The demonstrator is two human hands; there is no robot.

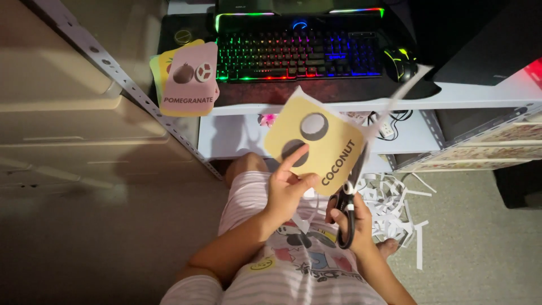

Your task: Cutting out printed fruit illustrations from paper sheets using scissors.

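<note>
One tan paper picture card with rounded corners [316, 144], raised before the desk edge, pinched by left hand [285, 189]. One pair of black-handled scissors [347, 206], gripped by right hand [353, 223], blades at the card's right edge. Stack of pastel cards [189, 79] on desk [480, 93]. Heap of white paper strips [389, 209] on floor. One backlit keyboard [296, 53]; one mouse [400, 63].

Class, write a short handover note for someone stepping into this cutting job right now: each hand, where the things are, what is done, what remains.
Left hand holds the yellow picture card up by its lower edge.
Right hand grips the black scissors, blades at the card's right edge, where a white strip trails off.
Done: cut cards are stacked on the desk corner beside the lit keyboard; paper trimmings lie on the floor.
Left: the white margin on this card's right side.
</note>
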